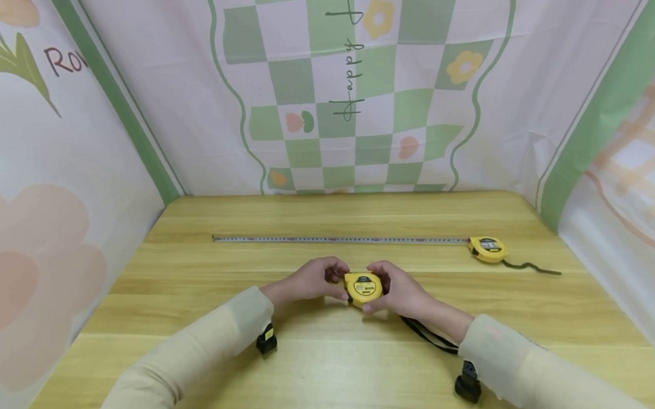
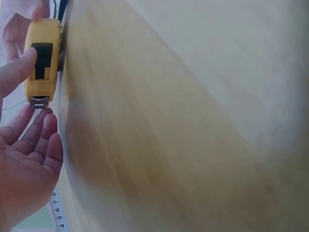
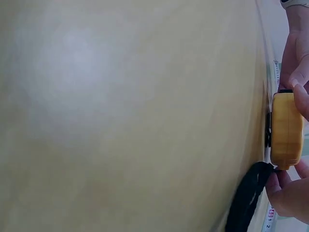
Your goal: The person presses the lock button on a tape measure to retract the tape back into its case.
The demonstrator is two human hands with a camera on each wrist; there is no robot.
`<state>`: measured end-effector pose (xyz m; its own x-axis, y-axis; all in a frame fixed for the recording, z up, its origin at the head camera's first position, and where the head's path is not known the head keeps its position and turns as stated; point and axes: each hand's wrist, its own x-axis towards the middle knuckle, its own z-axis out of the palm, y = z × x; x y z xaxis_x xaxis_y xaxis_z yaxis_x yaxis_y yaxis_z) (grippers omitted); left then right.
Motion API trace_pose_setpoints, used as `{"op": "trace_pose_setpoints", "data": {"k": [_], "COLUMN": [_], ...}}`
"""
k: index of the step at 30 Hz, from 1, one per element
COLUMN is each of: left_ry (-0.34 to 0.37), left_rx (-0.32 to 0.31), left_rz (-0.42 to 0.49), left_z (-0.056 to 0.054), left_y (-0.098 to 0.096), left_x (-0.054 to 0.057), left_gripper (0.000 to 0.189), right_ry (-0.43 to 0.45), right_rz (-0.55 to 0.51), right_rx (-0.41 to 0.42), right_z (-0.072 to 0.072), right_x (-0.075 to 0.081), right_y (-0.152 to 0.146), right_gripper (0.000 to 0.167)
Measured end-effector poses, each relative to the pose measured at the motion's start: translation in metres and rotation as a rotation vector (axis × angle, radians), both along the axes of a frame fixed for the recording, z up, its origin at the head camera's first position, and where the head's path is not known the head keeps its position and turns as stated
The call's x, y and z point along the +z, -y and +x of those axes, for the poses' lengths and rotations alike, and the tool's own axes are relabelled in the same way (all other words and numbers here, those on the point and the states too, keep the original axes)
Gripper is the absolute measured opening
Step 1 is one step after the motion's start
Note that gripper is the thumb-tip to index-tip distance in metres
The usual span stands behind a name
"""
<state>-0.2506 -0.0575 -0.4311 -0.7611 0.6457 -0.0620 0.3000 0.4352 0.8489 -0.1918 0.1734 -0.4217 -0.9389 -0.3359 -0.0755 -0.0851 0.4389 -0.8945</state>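
A yellow tape measure (image 1: 364, 288) is between both hands near the middle of the wooden table. My right hand (image 1: 403, 289) grips its right side with thumb and fingers. On its left side is my left hand (image 1: 316, 280); in the left wrist view its thumb lies on the black lock button (image 2: 42, 60), and its curled fingertips are at the metal end hook (image 2: 39, 102). The blade of this tape measure is drawn in, with only the hook showing. From its right end trails a black wrist strap (image 3: 248, 198).
Behind the hands lies a second yellow tape measure (image 1: 488, 250), its blade (image 1: 334, 239) stretched leftward across the table (image 1: 321, 379). A dark cord (image 1: 531, 267) runs from its right side. Patterned cloth (image 1: 357, 121) hangs at the back and on both sides.
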Motion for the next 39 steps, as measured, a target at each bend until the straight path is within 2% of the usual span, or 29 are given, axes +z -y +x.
{"op": "trace_pose_setpoints", "data": {"k": [6, 12, 19, 29, 39], "left_ry": [0.003, -0.031, -0.095, -0.162, -0.184], "left_rx": [0.02, 0.024, 0.032, 0.1, 0.207], "left_rz": [-0.013, -0.016, 0.033, 0.062, 0.074], "left_z": [0.002, 0.002, -0.003, -0.006, -0.015], "left_y": [0.003, 0.008, 0.019, 0.05, 0.092], "left_x": [0.007, 0.013, 0.02, 0.029, 0.032], "left_gripper": [0.056, 0.059, 0.061, 0.05, 0.047], "right_ry": [-0.007, -0.085, -0.194, -0.386, -0.468], "right_rz": [0.017, 0.083, 0.086, 0.149, 0.238], "right_rx": [-0.001, 0.005, 0.019, -0.044, -0.112], "right_z": [-0.002, -0.002, -0.003, -0.005, -0.002], "right_x": [0.006, 0.017, 0.03, 0.044, 0.05], "right_y": [-0.005, -0.011, -0.021, -0.045, -0.078], "right_gripper": [0.09, 0.086, 0.075, 0.062, 0.056]}}
